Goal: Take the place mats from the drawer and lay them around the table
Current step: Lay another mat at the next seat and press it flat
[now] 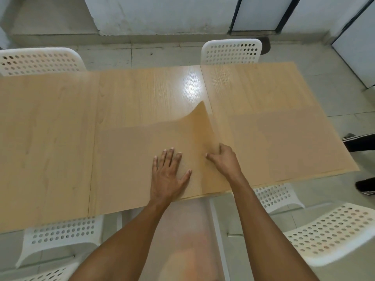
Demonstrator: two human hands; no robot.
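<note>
A translucent, frosted place mat lies on the near middle of the wooden table. My left hand presses flat on it, fingers spread. My right hand pinches the right edge of the top mat, and its far right corner curls up off the table. A second mat lies flat on the near right part of the table. Between my arms a translucent sheet hangs below the table's near edge; I cannot tell whether it is another mat.
White perforated chairs stand around the table: two on the far side, others on the near side. A person's dark shoes show at the right edge. White cabinets line the back wall.
</note>
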